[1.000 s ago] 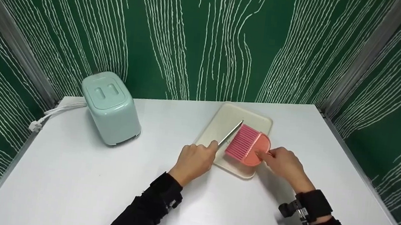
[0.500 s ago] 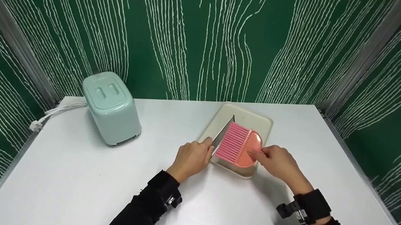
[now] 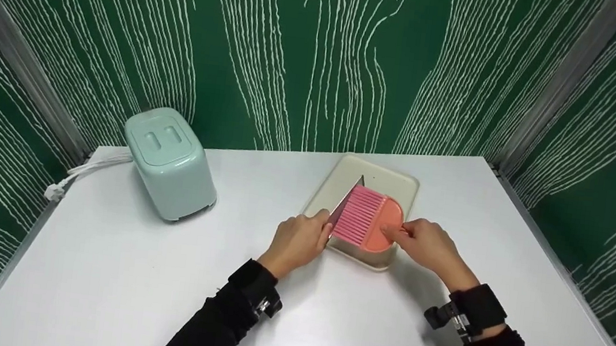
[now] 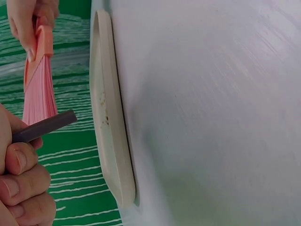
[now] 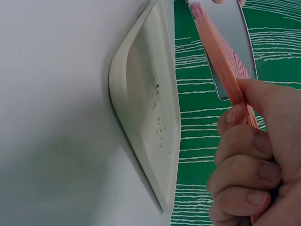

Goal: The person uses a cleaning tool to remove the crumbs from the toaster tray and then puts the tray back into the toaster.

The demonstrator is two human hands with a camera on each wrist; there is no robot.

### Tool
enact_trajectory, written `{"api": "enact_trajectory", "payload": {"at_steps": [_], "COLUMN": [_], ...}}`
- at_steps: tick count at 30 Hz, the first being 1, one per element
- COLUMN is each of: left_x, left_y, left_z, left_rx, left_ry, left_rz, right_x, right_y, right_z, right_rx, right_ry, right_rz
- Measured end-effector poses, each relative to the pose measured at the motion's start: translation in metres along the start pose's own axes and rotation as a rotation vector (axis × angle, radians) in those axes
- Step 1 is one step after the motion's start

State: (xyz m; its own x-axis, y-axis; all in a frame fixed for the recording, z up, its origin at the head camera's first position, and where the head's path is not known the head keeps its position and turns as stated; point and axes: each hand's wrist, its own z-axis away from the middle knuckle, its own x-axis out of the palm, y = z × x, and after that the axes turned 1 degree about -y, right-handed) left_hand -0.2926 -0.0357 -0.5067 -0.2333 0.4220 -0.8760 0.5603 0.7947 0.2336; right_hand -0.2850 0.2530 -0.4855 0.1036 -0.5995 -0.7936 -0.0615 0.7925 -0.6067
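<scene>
White table (image 3: 99, 277), mint-green toaster (image 3: 174, 172) at left, shallow cream tray (image 3: 330, 190)

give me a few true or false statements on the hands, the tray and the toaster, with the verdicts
1. The right hand holds the brush. True.
2. Only one hand holds something. False: the left hand grips a metal plate.
3. Crumbs lie in the tray. True.
4. The brush is green. False: it is pink and orange.
5. In the head view, the toaster stands on the table to the left of the tray. True.
</scene>
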Motion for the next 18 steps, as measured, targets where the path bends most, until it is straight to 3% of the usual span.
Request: {"api": "enact_trajectory", "payload": {"at_steps": [18], "left_x": [-0.004], "left_y": [0.009], "left_z": [0.0], "left_rx": [0.076], "left_ry": [-0.005], "left_rz": [-0.006], "right_x": [-0.012], "right_y": [0.024], "right_z": [-0.002], "right_rx": [0.1], "right_ry": [0.02], "right_rz": [0.103]}}
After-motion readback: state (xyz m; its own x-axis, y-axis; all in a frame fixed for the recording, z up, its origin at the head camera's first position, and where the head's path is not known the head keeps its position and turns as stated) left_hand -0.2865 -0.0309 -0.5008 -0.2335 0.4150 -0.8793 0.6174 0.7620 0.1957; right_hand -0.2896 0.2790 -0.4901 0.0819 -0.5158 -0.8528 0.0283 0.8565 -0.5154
